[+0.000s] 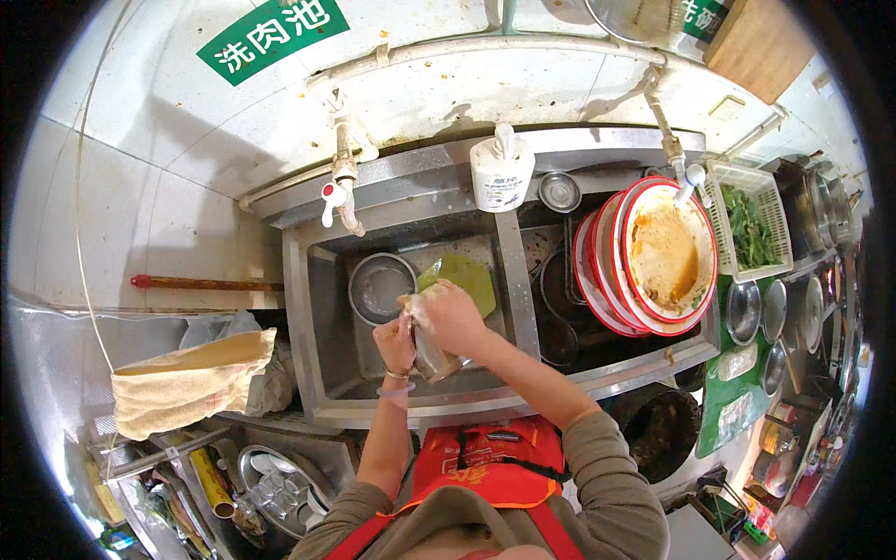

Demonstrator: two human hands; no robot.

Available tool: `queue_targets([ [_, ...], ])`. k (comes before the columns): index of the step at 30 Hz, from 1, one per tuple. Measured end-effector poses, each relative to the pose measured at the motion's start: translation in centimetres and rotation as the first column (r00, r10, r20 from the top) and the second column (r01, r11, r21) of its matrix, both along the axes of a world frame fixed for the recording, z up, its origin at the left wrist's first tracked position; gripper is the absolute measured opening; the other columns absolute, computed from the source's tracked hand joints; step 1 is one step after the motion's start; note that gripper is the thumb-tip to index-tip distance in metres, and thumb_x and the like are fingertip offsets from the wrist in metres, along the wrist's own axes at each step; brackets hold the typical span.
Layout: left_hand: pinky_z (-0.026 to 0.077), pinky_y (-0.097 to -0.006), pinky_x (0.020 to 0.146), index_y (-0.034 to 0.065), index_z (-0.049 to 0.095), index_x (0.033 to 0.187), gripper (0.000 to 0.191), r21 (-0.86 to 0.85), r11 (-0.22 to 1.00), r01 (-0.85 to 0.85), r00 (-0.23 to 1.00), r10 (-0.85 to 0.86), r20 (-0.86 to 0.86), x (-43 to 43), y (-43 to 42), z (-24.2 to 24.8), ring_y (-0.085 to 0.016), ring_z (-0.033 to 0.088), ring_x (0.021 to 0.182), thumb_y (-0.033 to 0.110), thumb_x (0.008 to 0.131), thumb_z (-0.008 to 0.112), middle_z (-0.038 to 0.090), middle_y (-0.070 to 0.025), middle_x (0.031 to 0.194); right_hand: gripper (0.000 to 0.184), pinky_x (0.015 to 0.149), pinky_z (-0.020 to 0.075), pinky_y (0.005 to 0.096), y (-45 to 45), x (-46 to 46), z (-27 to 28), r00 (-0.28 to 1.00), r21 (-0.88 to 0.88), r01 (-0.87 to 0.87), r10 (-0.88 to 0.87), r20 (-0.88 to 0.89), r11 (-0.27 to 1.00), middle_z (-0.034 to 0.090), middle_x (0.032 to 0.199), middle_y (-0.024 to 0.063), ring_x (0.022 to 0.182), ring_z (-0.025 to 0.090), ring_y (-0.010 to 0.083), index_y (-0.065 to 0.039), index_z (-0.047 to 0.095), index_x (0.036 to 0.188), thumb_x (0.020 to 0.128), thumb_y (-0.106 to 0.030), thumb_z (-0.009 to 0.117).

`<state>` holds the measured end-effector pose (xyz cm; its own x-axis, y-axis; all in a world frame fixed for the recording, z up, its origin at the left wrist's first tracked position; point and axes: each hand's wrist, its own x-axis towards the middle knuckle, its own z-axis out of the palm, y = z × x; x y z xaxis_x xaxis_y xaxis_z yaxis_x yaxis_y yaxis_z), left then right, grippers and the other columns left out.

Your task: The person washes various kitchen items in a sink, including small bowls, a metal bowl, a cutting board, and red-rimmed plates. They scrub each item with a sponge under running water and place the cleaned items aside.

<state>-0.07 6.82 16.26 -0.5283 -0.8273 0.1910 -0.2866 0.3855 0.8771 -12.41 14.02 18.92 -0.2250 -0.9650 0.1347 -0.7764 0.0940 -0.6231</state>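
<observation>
Above the left basin of a stainless steel sink (pixel 299 315), my left hand (pixel 395 346) and my right hand (pixel 451 315) are close together. Both grip a translucent item (pixel 432 360), whose lower part hangs below my right hand; whether it is a bag or a container I cannot tell. A pale, wet-looking bit shows at my fingertips. Behind my hands, a round metal bowl (pixel 378 287) stands in the basin. To its right lies a flat yellow-green piece (pixel 469 276), partly covered by my right hand.
A tap (pixel 343 199) overhangs the basin. A white pump bottle (pixel 502 171) and a small metal dish (pixel 560 191) stand at the divider's back. Red-rimmed enamel basins (pixel 665 252) are stacked over the right basin, beside a basket (pixel 752 217) of leafy greens. A towel (pixel 192 385) hangs left.
</observation>
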Motion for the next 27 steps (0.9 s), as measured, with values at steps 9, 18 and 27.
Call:
queue_targets([
  [9, 0.027, -0.0251, 0.042, -0.0007, 0.053, 0.072, 0.039, 0.502, 0.846, -0.18, 0.8, 0.423, -0.426, 1.1, -0.7, -1.9, -0.005, 0.034, 0.048, 0.033, 0.088, 0.043, 0.044, 0.0045, 0.055, 0.033, 0.069, 0.0448, 0.0285, 1.8, -0.9, -10.1, -0.355, 0.29, 0.326, -0.167, 0.92, 0.9, 0.059, 0.088, 0.0065, 0.076, 0.056, 0.0144, -0.006, 0.057, 0.099, 0.084, -0.032, 0.044],
  [18, 0.022, -0.0216, 0.04, 0.0, 0.052, 0.054, 0.034, 0.505, 0.861, -0.058, 0.993, -0.004, 0.12, 0.5, -0.1, -2.2, -0.002, 0.029, 0.047, 0.023, 0.076, 0.064, 0.037, 0.0085, 0.051, 0.037, 0.063, 0.0463, 0.0423, -1.2, -4.6, -8.6, 0.782, 0.405, 0.266, -0.442, 0.44, 0.875, 0.059, 0.077, 0.0207, 0.069, 0.057, 0.0371, 0.001, 0.059, 0.081, 0.082, -0.034, 0.048],
  [27, 0.04, -0.0267, 0.048, -0.001, 0.063, 0.072, 0.037, 0.584, 0.812, 0.0, 0.938, 0.203, -0.282, 0.0, 0.2, -6.2, -0.008, 0.049, 0.054, 0.033, 0.083, 0.054, 0.057, -0.0026, 0.062, 0.031, 0.086, 0.0338, 0.0431, -0.4, 5.3, 1.9, 0.893, -0.139, 0.293, -0.323, -0.313, 0.946, 0.058, 0.093, 0.0116, 0.093, 0.051, 0.0243, -0.005, 0.059, 0.082, 0.072, -0.034, 0.056],
])
